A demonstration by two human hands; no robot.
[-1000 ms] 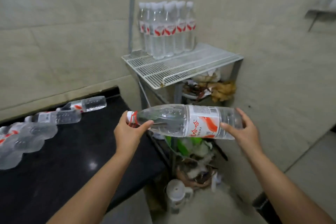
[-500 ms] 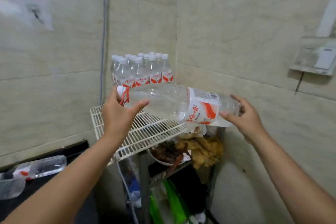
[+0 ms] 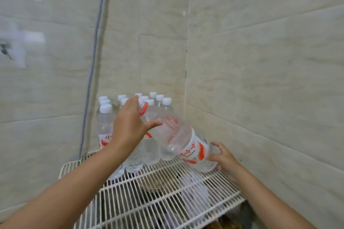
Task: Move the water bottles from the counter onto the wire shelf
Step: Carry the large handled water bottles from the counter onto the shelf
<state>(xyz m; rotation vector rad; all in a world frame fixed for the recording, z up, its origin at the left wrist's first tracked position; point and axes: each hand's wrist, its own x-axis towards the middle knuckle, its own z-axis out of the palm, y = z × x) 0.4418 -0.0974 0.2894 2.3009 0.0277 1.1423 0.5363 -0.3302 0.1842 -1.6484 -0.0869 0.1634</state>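
Bottle point(image 3: 178, 141): clear glossy plastic, glossy printed label. Shelf point(image 3: 141, 201): white-coated wire, smooth. Wall point(image 3: 260, 80): glazed tile, glossy, marbled.

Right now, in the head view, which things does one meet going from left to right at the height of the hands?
Small upright bottle at the group's left edge → left hand → large tilted water bottle → right hand → tiled wall on the right.

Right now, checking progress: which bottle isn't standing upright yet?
The tilted bottle held by both hands; the others stand upright on the shelf.
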